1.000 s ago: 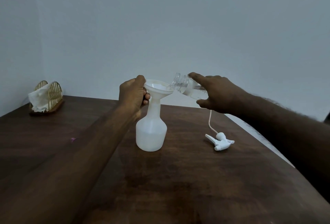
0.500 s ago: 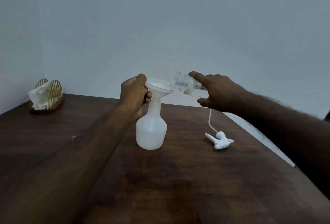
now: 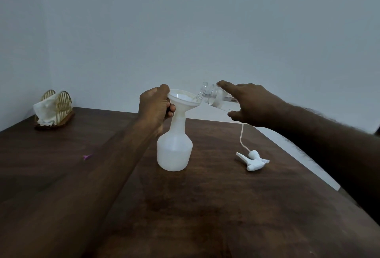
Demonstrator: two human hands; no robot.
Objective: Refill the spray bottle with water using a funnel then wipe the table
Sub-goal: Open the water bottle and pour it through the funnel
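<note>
The right hand (image 3: 249, 104) hides most of the clear bottle (image 3: 213, 98) it grips, tilted into the funnel (image 3: 183, 101). The left hand (image 3: 155, 106) curls round the funnel's rim, atop the spray bottle (image 3: 174, 150) mid-table (image 3: 205, 206). The sprayer head (image 3: 254, 160) lies towards the right edge.

The spray bottle (image 3: 174, 150) is translucent white, as are the funnel (image 3: 183, 101) in its neck and the trigger head (image 3: 254, 161); the tilted bottle (image 3: 213, 97) is clear; the table (image 3: 205, 206) is dark brown woodgrain; the napkin holder (image 3: 57, 101) has gold wire arches and pale napkins
</note>
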